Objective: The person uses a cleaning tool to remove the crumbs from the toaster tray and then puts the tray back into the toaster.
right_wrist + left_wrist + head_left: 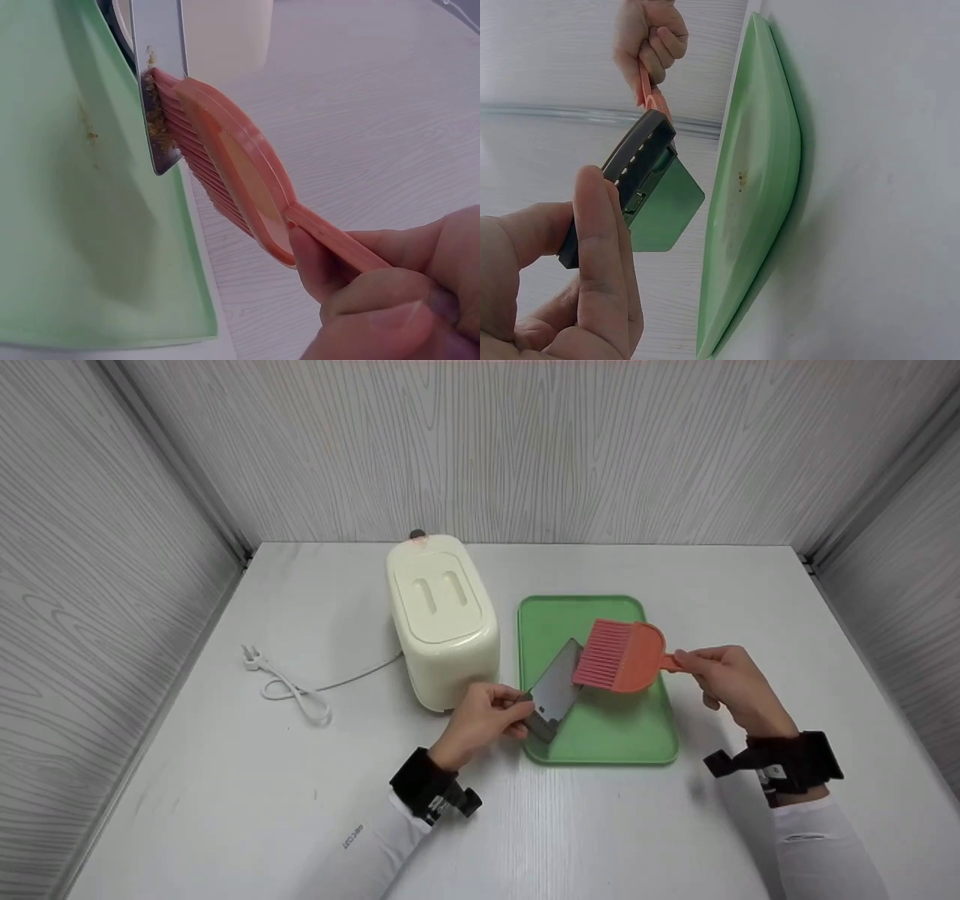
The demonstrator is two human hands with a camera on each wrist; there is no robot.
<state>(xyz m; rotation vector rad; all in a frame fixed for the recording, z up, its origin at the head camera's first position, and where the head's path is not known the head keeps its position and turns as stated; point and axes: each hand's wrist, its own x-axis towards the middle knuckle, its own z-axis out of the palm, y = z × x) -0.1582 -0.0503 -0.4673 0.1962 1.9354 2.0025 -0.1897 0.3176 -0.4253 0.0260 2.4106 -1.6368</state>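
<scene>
My left hand (484,720) pinches the dark end of a flat metal crumb tray (556,686), tilted above a green tray (600,744). My right hand (731,686) grips the handle of an orange brush (640,656). In the right wrist view, the brush's pink bristles (196,154) lie against the metal surface, where brown crumbs (155,116) are gathered near its free end. A few crumbs (741,180) lie on the green tray in the left wrist view. The left fingers hide part of the crumb tray's dark end.
A cream toaster (446,615) stands left of the green tray, close to my left hand. Its white cord (360,673) runs left to a plug (253,658) on the white table. Pale wood-grain panels (525,450) enclose the back and sides.
</scene>
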